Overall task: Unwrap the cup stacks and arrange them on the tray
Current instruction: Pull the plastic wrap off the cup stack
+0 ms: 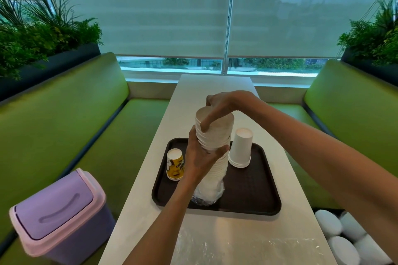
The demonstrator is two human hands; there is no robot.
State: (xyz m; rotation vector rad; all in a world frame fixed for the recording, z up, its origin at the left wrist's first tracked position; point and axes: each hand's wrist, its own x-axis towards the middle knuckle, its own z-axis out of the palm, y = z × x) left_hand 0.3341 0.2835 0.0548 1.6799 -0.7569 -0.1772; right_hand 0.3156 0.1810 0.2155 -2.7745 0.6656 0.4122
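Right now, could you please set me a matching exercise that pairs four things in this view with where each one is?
Things:
1. tall cup stack
2. yellow cup
3. bin
4. plastic sheet

Places:
A. on the green bench
B. flat on the near end of the table
C. gripped by the left hand and right hand
D. upside down on the left side of the tray

Pairs: 1-C, 2-D, 3-A, 4-B.
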